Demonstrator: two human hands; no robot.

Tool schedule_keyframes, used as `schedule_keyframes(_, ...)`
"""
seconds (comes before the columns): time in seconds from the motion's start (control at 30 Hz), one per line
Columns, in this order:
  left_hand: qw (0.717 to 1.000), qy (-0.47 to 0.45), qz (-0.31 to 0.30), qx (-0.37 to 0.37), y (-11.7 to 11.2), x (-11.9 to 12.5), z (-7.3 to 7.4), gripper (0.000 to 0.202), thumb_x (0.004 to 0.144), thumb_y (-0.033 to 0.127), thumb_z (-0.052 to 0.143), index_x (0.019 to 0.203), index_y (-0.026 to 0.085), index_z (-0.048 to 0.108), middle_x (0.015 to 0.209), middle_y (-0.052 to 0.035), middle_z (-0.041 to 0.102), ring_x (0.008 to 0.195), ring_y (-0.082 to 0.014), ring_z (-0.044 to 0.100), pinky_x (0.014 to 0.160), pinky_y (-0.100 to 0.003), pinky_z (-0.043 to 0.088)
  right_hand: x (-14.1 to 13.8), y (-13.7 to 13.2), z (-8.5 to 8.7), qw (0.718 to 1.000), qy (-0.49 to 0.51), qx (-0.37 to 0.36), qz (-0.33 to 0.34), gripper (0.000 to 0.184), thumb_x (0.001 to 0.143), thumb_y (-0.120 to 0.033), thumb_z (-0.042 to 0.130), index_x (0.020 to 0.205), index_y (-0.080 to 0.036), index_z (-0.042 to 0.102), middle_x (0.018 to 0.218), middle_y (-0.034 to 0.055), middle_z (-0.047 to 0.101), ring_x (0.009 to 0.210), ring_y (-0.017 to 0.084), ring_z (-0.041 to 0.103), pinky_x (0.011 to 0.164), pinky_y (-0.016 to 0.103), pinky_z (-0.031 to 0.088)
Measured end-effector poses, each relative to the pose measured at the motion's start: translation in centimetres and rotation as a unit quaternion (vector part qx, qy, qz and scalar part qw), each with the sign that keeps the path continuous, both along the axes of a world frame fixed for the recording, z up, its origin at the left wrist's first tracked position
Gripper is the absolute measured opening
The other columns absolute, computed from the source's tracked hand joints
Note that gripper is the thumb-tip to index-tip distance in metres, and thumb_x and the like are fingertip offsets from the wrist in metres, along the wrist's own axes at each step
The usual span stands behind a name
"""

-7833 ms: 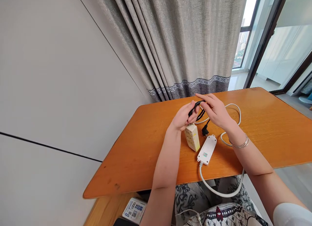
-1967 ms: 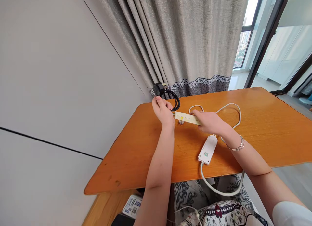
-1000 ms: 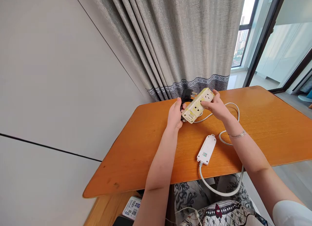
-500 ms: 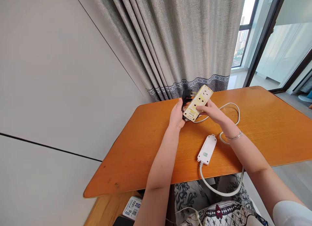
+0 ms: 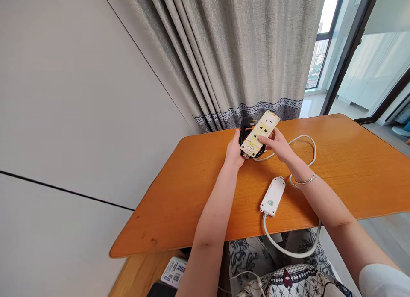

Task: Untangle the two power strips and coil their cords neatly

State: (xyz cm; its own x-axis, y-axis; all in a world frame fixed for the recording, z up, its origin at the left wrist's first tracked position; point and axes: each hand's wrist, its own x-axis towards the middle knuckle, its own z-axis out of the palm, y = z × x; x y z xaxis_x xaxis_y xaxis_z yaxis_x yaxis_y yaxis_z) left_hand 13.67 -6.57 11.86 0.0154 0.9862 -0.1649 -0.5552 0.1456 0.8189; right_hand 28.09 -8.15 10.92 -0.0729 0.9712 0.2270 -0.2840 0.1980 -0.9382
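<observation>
A yellowed white power strip point(image 5: 260, 134) is held up over the far part of the table, tilted with its socket face toward me. My right hand point(image 5: 277, 145) grips its right edge, thumb on the face beside the sockets. Behind the strip, my left hand point(image 5: 235, 151) holds the coiled black cord point(image 5: 242, 138), whose black plug point(image 5: 247, 123) sticks up at the top left; most left fingers are hidden. A second, white power strip point(image 5: 273, 196) lies face down nearer to me, its white cord point(image 5: 293, 254) looping over the table's front edge.
The orange wooden table point(image 5: 179, 203) has rounded corners. More white cord point(image 5: 312, 145) curls on it to the right of my hands. A grey curtain point(image 5: 250, 53) hangs behind, with a wall panel at left. Below the left front edge lies a printed white box point(image 5: 174, 271).
My hands have shifted the yellowed power strip slightly. More of the black cord coil now shows below and to the right of it. The white strip on the table has stayed put.
</observation>
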Motion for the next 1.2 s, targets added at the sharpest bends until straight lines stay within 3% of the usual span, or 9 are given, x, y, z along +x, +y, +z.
schedule_keyframes(0.17, 0.998, -0.020, -0.035, 0.045, 0.1, -0.2, 0.1, 0.043, 0.102, 0.044, 0.038, 0.104, 0.015, 0.070, 0.105, -0.0084, 0.078, 0.102, -0.0192, 0.072, 0.092, -0.031, 0.056, 0.1, 0.5, -0.3, 0.997, 0.040, -0.043, -0.041, 0.063, 0.058, -0.044, 0.089, 0.106, -0.024, 0.055, 0.117, 0.0076, 0.075, 0.097, 0.025, 0.074, 0.069, 0.035, 0.065)
schedule_keyframes(0.27, 0.997, -0.021, -0.038, 0.059, 0.0, -0.4, -0.1, 0.031, 0.099, 0.038, 0.044, 0.105, 0.018, 0.067, 0.102, -0.0055, 0.077, 0.097, -0.0177, 0.072, 0.089, -0.030, 0.055, 0.5, 0.7, -0.1, 0.990, 0.109, -0.060, -0.066, 0.061, 0.059, -0.044, 0.090, 0.104, -0.024, 0.054, 0.114, 0.0059, 0.076, 0.089, 0.022, 0.076, 0.071, 0.034, 0.066)
schedule_keyframes(0.37, 0.994, -0.002, -0.070, 0.088, -0.2, -0.4, -0.5, 0.020, 0.086, 0.027, 0.060, 0.104, 0.019, 0.065, 0.095, -0.0040, 0.076, 0.091, -0.0176, 0.071, 0.090, -0.032, 0.053, 1.0, 1.1, 0.0, 0.979, 0.169, -0.072, -0.088, 0.057, 0.064, -0.044, 0.088, 0.105, -0.023, 0.055, 0.111, 0.0051, 0.076, 0.081, 0.019, 0.076, 0.070, 0.033, 0.066)
schedule_keyframes(0.47, 0.981, 0.052, -0.102, 0.154, -0.6, 0.3, -1.1, 0.040, 0.069, 0.014, 0.075, 0.107, 0.019, 0.065, 0.100, -0.0047, 0.076, 0.099, -0.0187, 0.070, 0.097, -0.032, 0.049, 1.2, 1.2, 0.0, 0.971, 0.200, -0.086, -0.099, 0.047, 0.070, -0.042, 0.085, 0.102, -0.022, 0.058, 0.104, 0.0044, 0.077, 0.079, 0.019, 0.075, 0.067, 0.030, 0.066)
schedule_keyframes(0.63, 0.970, 0.104, -0.073, 0.206, -0.8, 1.5, -1.8, 0.045, 0.061, 0.014, 0.085, 0.102, 0.018, 0.067, 0.109, -0.0082, 0.075, 0.113, -0.0219, 0.066, 0.108, -0.036, 0.043, 0.8, 1.0, 0.1, 0.968, 0.215, -0.085, -0.101, 0.044, 0.071, -0.038, 0.085, 0.103, -0.021, 0.059, 0.105, 0.0048, 0.077, 0.083, 0.021, 0.075, 0.069, 0.033, 0.066)
schedule_keyframes(0.9, 0.969, 0.120, -0.033, 0.215, -0.7, 1.8, -2.0, 0.041, 0.063, 0.016, 0.086, 0.098, 0.018, 0.066, 0.097, -0.0061, 0.077, 0.101, -0.0200, 0.070, 0.104, -0.035, 0.047, 0.6, 0.8, 0.3, 0.963, 0.236, -0.096, -0.083, 0.039, 0.074, -0.033, 0.083, 0.104, -0.021, 0.061, 0.099, 0.0030, 0.078, 0.079, 0.018, 0.074, 0.069, 0.029, 0.064)
schedule_keyframes(1.2, 0.971, 0.115, -0.018, 0.207, -1.0, 1.9, -1.6, 0.040, 0.059, 0.015, 0.088, 0.092, 0.018, 0.065, 0.090, -0.0034, 0.075, 0.095, -0.0181, 0.069, 0.097, -0.031, 0.049, 0.5, 0.8, 0.2, 0.959, 0.245, -0.123, -0.070, 0.033, 0.077, -0.034, 0.081, 0.102, -0.022, 0.063, 0.092, 0.0024, 0.078, 0.082, 0.021, 0.075, 0.073, 0.033, 0.066)
